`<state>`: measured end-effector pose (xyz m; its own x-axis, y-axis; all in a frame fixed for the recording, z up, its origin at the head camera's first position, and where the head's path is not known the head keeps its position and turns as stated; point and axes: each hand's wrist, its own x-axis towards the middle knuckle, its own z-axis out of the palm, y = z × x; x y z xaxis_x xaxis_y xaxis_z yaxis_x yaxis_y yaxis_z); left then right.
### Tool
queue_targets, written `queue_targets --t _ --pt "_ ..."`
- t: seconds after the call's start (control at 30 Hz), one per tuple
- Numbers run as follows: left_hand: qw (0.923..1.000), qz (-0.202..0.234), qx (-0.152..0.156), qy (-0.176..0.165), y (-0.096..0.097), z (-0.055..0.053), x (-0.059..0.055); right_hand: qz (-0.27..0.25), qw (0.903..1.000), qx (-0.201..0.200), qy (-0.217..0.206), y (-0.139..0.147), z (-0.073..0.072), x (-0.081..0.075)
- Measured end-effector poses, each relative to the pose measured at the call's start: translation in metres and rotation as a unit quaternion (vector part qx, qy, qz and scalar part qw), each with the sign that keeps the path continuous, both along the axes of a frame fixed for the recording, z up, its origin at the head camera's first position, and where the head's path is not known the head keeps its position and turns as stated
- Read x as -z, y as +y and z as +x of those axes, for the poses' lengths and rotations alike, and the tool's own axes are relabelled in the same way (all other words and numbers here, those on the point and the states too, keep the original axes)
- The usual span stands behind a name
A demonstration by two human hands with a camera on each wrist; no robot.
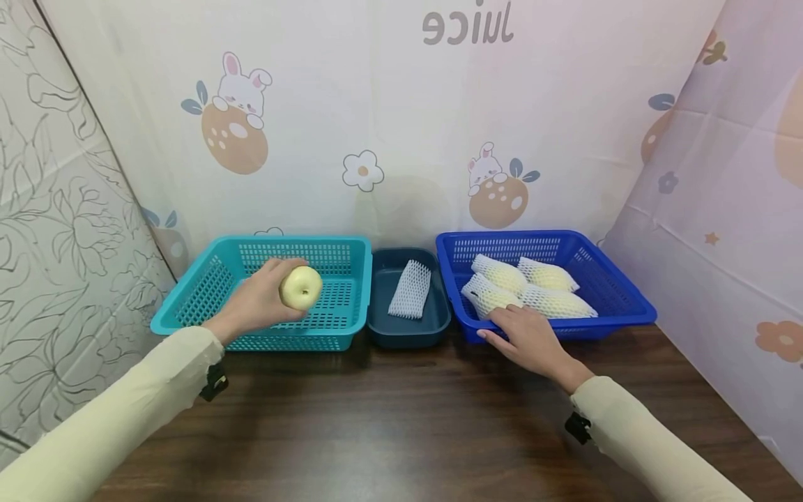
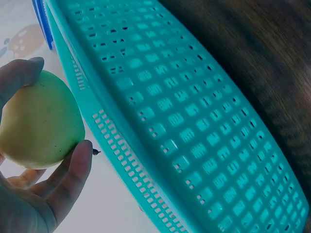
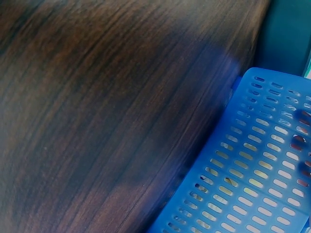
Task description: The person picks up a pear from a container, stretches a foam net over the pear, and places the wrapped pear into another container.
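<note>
My left hand (image 1: 266,296) grips a pale yellow-green apple (image 1: 302,288), its fingers and thumb round the sides. It is over the turquoise basket (image 1: 360,279), with the stem end showing in the head view. In the left wrist view the apple (image 2: 43,124) is held beside the basket's slotted wall (image 2: 184,121). At the front rim of the blue basket (image 1: 627,296), my right hand (image 1: 530,340) lies with fingers over the edge, right by several fruits in white foam nets (image 1: 498,275). The right wrist view mostly shows the basket's slotted front wall (image 3: 252,165).
Between the two baskets stands a dark blue tray (image 1: 410,340) with a white foam net (image 1: 410,289) in it. The brown wooden table (image 1: 389,418) extends in front. Printed cloth (image 1: 408,104) hangs behind and on both sides.
</note>
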<state>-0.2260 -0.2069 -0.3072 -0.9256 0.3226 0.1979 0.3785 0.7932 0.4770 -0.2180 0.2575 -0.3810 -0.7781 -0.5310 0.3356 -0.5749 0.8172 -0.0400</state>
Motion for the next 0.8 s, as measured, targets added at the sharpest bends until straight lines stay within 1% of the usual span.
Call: queue_targets --t 0.2,0.37,0.53,0.63,0.7,0.73,0.8 --pt "0.9996 0.021 0.016 0.008 0.013 0.004 -0.001 0.003 1.0000 0.002 -0.001 -0.001 0.001 0.000" --pt "0.9981 0.044 0.039 0.018 0.024 0.009 0.000 0.002 1.0000 0.001 0.003 0.000 0.001 0.000" --pt "0.9950 0.071 0.062 0.032 0.034 0.014 0.001 0.001 1.0000 0.004 -0.005 -0.001 0.002 0.000" --pt "0.9919 0.096 0.074 0.037 0.039 0.017 0.001 0.000 0.9999 0.007 -0.010 -0.001 0.002 0.001" --pt "0.9883 0.124 0.084 0.032 0.043 0.019 0.001 -0.001 0.9999 0.008 -0.009 -0.001 0.002 0.001" --pt "0.9859 0.139 0.089 0.026 0.045 0.020 0.002 -0.002 0.9999 0.008 -0.009 -0.001 0.002 0.001" --pt "0.9794 0.175 0.100 0.004 0.048 0.023 0.002 -0.002 0.9999 0.008 -0.007 -0.001 0.002 0.001"
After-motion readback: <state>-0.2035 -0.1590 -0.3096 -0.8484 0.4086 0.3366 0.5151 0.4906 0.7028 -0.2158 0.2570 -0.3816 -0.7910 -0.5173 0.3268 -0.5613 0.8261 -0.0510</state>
